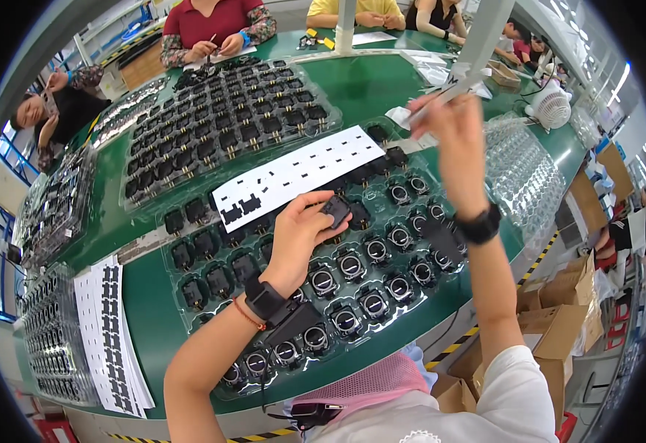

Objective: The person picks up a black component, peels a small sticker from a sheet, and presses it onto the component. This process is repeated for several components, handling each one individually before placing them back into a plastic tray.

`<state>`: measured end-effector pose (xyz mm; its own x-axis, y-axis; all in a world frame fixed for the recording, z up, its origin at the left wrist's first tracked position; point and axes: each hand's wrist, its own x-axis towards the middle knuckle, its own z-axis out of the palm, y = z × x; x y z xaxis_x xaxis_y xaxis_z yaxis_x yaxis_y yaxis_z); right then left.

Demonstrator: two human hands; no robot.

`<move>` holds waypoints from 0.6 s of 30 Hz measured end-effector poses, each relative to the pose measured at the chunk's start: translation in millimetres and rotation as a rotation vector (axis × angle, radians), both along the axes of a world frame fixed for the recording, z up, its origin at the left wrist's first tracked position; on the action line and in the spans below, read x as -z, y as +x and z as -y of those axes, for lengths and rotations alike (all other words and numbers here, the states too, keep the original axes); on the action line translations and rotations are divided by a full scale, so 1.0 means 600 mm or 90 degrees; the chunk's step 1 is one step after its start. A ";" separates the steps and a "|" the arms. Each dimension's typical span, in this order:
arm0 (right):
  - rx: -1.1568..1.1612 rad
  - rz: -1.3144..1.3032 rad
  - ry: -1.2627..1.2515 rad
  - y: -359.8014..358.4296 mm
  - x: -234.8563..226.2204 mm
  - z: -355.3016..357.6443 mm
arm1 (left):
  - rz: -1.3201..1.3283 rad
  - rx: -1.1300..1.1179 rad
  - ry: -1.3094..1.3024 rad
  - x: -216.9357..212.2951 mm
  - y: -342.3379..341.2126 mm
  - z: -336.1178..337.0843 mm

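Observation:
My left hand (pixel 308 225) is closed around a small black square housing (pixel 335 212), held above a clear plastic tray (pixel 378 336). My right hand (pixel 452 125) is raised at the upper right, blurred by motion. Its fingers are pinched on a slim grey tool that looks like tweezers (pixel 441 100). Between the hands, a white sheet (pixel 304 168) with small black die-cut pieces lies across the tray's far part. Rows of black parts with round lens-like faces (pixel 349 266) fill the tray's nearer and right side; plain black housings (pixel 205 244) sit at its left.
Another tray of black parts (pixel 223 118) lies beyond. White sheets with black pieces (pixel 109 332) and a filled tray (pixel 53 343) lie at left. Empty clear trays (pixel 526 166) and a small white fan (pixel 551 107) are at right. A grey post (pixel 485 44) rises nearby; several people work opposite.

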<state>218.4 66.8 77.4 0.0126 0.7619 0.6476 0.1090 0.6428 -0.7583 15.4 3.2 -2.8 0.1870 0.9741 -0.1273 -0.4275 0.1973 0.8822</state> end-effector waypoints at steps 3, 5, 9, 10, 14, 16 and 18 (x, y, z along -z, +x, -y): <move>-0.188 0.019 -0.104 -0.051 0.066 0.052 | -0.002 0.000 0.017 0.000 0.003 -0.002; -0.215 0.063 -0.111 -0.051 0.099 0.059 | 0.013 0.015 0.021 0.004 0.010 -0.002; -0.221 0.131 -0.087 -0.043 0.112 0.058 | 0.022 0.018 0.026 0.002 0.011 0.000; -0.218 0.134 -0.092 -0.043 0.111 0.057 | 0.009 0.022 0.033 0.001 0.011 0.001; -0.183 0.213 -0.075 -0.041 0.109 0.056 | -0.009 0.032 0.004 0.001 0.008 0.005; -0.189 0.191 -0.096 -0.041 0.108 0.054 | -0.025 0.039 -0.001 -0.003 0.008 0.003; -0.191 0.155 -0.128 -0.040 0.107 0.051 | -0.042 0.052 -0.008 -0.002 0.008 0.000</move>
<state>194.5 36.4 13.1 -0.3639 0.8196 0.4424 0.1311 0.5153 -0.8469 20.2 3.0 -1.8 0.2562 0.9543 -0.1535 -0.3508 0.2398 0.9052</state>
